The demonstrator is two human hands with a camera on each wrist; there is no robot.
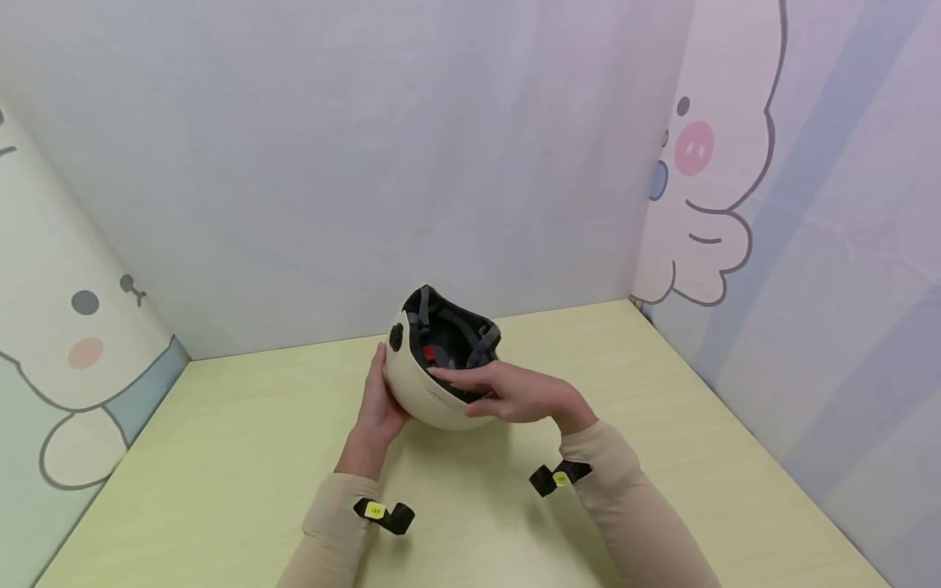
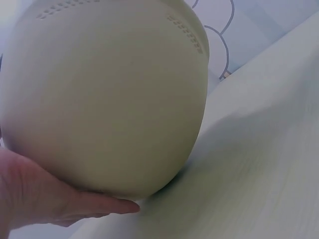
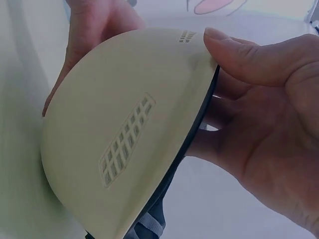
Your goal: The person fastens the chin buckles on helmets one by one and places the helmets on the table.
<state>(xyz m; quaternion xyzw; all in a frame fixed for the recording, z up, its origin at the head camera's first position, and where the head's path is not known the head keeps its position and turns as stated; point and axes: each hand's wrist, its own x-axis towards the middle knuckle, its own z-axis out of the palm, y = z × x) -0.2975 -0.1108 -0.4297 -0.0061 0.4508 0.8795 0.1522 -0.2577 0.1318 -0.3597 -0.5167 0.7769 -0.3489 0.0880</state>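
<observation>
A cream-white helmet (image 1: 444, 408) is tipped on its rounded crown at the middle of the table, its open side facing up and to the right. Inside show black padding, grey straps (image 1: 481, 347) and a small red piece (image 1: 429, 353). My left hand (image 1: 382, 404) cups the shell from the left and below; in the left wrist view its thumb (image 2: 104, 203) lies along the underside. At the near rim, my right hand (image 1: 518, 392) grips the edge. The right wrist view shows its thumb (image 3: 249, 57) on the outer shell and the fingers reaching inside, partly hidden by the rim.
The pale yellow-green table (image 1: 243, 441) meets a light fabric wall (image 1: 331, 180) behind the helmet. Printed cartoon panels (image 1: 735, 147) stand at either side. Each sleeve carries a small black wrist camera (image 1: 385, 516).
</observation>
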